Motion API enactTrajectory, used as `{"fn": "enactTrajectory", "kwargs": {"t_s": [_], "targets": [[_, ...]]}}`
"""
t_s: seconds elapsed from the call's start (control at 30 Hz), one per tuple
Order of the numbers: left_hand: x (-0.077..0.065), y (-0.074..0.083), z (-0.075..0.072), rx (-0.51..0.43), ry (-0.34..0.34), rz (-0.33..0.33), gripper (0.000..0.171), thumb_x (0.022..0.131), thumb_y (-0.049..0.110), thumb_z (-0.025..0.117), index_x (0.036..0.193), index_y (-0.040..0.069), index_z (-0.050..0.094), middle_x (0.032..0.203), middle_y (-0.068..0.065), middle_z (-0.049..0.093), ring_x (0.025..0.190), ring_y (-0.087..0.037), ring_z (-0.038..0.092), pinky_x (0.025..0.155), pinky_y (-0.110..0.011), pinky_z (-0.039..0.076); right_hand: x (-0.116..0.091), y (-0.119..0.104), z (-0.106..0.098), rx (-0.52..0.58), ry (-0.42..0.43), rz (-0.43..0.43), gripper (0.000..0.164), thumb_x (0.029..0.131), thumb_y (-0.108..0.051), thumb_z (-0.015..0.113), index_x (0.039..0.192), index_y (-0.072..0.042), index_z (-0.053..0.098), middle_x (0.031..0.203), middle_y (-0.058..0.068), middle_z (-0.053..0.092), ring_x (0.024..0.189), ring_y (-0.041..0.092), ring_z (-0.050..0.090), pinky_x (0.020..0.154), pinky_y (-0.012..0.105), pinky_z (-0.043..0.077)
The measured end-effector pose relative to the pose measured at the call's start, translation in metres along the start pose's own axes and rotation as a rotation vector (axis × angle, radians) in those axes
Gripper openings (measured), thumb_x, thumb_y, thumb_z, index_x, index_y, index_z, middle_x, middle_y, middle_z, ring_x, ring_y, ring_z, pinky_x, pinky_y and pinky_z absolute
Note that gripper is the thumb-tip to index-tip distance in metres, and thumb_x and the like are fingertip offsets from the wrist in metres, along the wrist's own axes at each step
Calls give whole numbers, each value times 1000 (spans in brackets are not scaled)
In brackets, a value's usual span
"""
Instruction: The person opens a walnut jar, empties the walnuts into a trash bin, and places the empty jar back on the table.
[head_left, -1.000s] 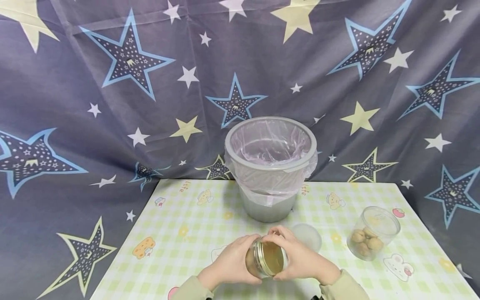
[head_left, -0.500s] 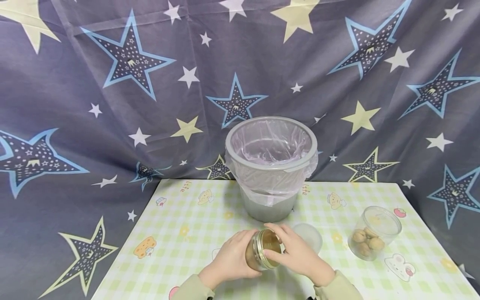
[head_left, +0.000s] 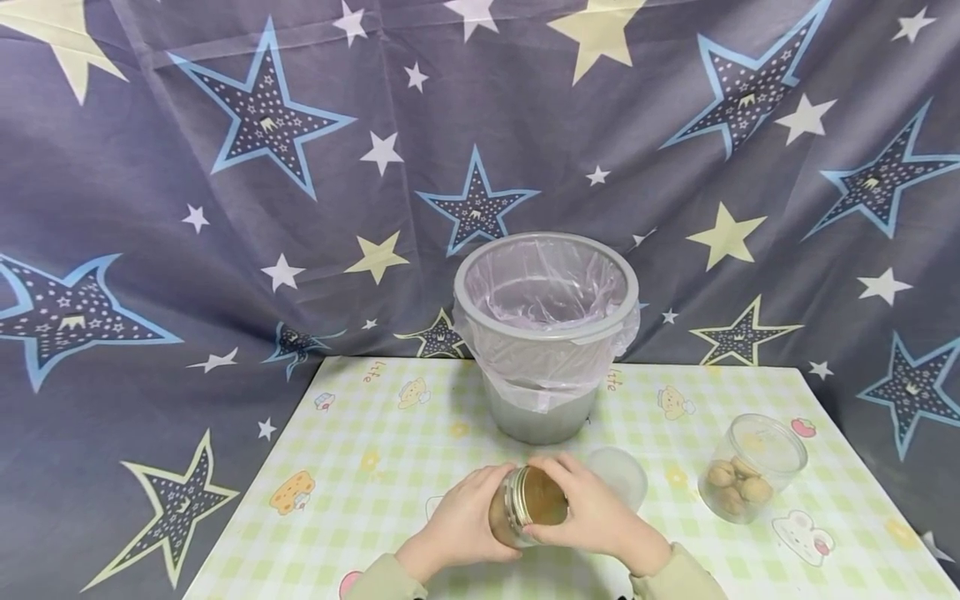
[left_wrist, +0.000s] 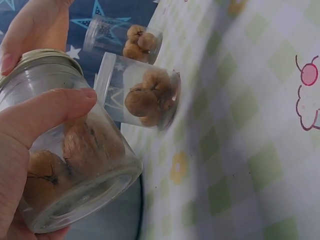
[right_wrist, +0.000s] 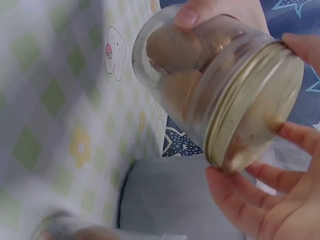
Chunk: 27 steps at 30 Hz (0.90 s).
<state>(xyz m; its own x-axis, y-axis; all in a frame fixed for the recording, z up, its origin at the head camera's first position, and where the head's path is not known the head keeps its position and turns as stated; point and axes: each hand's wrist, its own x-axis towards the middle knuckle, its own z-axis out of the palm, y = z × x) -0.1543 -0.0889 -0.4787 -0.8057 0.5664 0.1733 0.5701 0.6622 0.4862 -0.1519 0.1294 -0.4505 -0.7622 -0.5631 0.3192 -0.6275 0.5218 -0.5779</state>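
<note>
A clear jar (head_left: 504, 512) of walnuts (left_wrist: 85, 145) is gripped round its body by the left hand (head_left: 463, 521), with the thumb laid across the wall. Its gold metal lid (right_wrist: 265, 107) is pinched at the rim by the spread fingers of the right hand (head_left: 596, 512). The jar is held tilted above the worktop (head_left: 352, 433), directly between both hands; its long axis is run from left hand to right, the lid being turned right and upward. Two more clear containers of walnuts are stood to the right: one (left_wrist: 117, 95) partly hidden by the right hand, one (head_left: 772, 458) farther out. Beyond the hands, a grey bin (head_left: 542, 421) is lined with a pinkish bag (head_left: 540, 362).
</note>
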Motion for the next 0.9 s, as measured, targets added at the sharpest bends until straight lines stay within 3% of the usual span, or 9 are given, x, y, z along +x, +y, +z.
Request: {"fn": "enactTrajectory", "kwargs": {"t_s": [0.17, 0.33, 0.63, 0.9], "targets": [[-1, -1, -1, -13, 9, 4, 97, 61, 35, 88, 138, 3, 38, 133, -8, 53, 118, -27, 53, 93, -51, 50, 0, 2, 1, -9, 21, -78, 70, 77, -46, 75, 130, -9, 50, 116, 6, 55, 97, 20, 58, 74, 31, 56], [-3, 0, 0, -22, 3, -9, 97, 61, 37, 87, 138, 5, 38, 134, -8, 52, 119, -28, 53, 92, -51, 50, 0, 2, 3, -44, 17, -92, 70, 76, -47, 74, 131, -10, 50, 115, 2, 55, 101, 18, 58, 81, 40, 56], [-7, -4, 0, -38, 41, -14, 97, 60, 36, 88, 137, 6, 39, 133, -9, 53, 118, -29, 53, 93, -52, 50, 1, 4, 4, 11, 11, -81, 71, 75, -42, 78, 130, -10, 46, 121, 2, 55, 106, 19, 56, 87, 40, 54], [-17, -20, 0, -104, 110, -115, 95, 60, 34, 88, 137, 6, 39, 130, -10, 55, 114, -31, 55, 91, -57, 48, 1, 5, 4, -28, 50, -51, 74, 71, -40, 80, 134, -14, 49, 120, 0, 54, 104, 18, 58, 84, 42, 55]]}}
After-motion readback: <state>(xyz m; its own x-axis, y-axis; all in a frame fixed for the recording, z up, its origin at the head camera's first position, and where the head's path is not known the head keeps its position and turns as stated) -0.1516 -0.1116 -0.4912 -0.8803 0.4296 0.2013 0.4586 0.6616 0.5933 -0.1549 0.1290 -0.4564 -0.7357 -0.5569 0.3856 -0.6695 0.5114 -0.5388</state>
